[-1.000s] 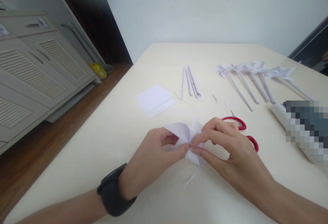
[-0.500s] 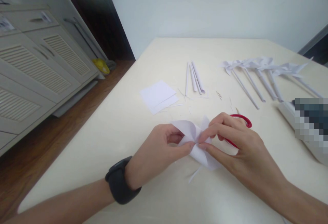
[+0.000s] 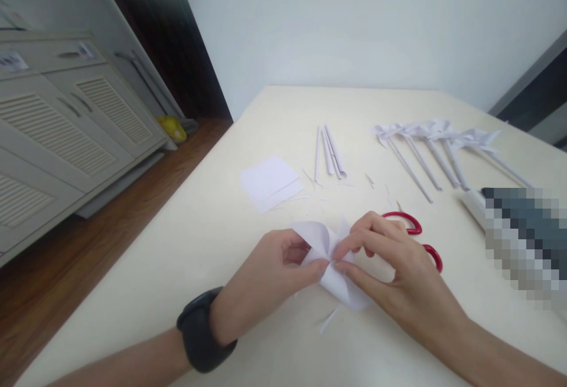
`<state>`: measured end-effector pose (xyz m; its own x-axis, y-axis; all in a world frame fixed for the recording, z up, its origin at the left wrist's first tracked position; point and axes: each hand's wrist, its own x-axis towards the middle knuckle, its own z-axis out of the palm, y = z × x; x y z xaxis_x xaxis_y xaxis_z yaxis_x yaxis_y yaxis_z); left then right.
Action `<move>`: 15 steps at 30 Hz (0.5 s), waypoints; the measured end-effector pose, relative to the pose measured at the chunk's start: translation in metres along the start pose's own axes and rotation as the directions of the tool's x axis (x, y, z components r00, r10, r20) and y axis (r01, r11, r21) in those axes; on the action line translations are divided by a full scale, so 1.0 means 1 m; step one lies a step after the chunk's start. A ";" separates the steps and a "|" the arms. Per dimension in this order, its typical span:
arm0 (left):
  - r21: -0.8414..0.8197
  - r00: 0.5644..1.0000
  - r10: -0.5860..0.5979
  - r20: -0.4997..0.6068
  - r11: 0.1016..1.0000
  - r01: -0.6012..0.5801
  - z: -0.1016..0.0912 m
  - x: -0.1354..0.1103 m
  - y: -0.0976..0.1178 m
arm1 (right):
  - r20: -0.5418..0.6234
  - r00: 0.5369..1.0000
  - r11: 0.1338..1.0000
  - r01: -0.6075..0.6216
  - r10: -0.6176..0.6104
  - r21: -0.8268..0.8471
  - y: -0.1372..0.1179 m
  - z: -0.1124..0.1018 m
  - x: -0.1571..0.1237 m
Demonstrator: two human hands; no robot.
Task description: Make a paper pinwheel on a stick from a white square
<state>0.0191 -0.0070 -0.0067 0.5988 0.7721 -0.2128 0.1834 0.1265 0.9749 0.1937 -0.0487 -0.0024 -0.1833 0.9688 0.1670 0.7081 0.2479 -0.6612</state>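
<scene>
A white paper pinwheel head (image 3: pixel 343 288) with curled blades is held between my hands above the near part of the table. My left hand (image 3: pixel 279 269), wearing a black wristwatch (image 3: pixel 204 331), pinches it from the left with the thumb at the centre. From the right, my right hand (image 3: pixel 394 263) presses thumb and fingertips on the same centre, so whatever lies under them is hidden. Red-handled scissors (image 3: pixel 416 224) lie partly behind my right hand. A thin paper strip (image 3: pixel 329 319) is just below the pinwheel head.
White paper squares (image 3: pixel 268 183) lie at left, rolled paper sticks (image 3: pixel 331 153) behind them. Finished pinwheels (image 3: pixel 436 130) on sticks are lined up at back right. Small thin pins or sticks (image 3: pixel 369 181) and paper scraps lie mid-table. A blurred-out device (image 3: pixel 527 233) sits at right.
The camera view has shifted, so the table things appear lower and slightly left. Both hands keep the same pinch on the pinwheel head; more of the scissors' handles shows.
</scene>
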 end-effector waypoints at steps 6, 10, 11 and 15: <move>-0.035 0.999 0.040 0.004 0.999 -0.040 0.000 0.002 -0.009 | 0.019 1.000 1.000 0.000 0.000 0.022 -0.002 0.000 0.001; -0.049 0.998 0.058 0.026 0.997 -0.057 -0.001 0.003 -0.009 | 0.026 1.000 0.999 -0.002 0.001 0.037 -0.002 0.001 -0.001; -0.052 0.998 0.058 0.030 0.997 -0.057 -0.001 0.003 -0.009 | 0.028 1.000 0.999 -0.001 0.000 0.042 -0.002 0.001 -0.001; -0.035 0.999 0.047 0.027 0.998 -0.046 0.000 0.003 -0.009 | 0.032 0.999 0.999 0.006 -0.007 0.045 -0.003 0.001 0.000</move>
<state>0.0193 -0.0054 -0.0161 0.6278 0.7600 -0.1683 0.1285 0.1120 0.9854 0.1909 -0.0500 -0.0008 -0.2102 0.9664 0.1480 0.6754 0.2530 -0.6927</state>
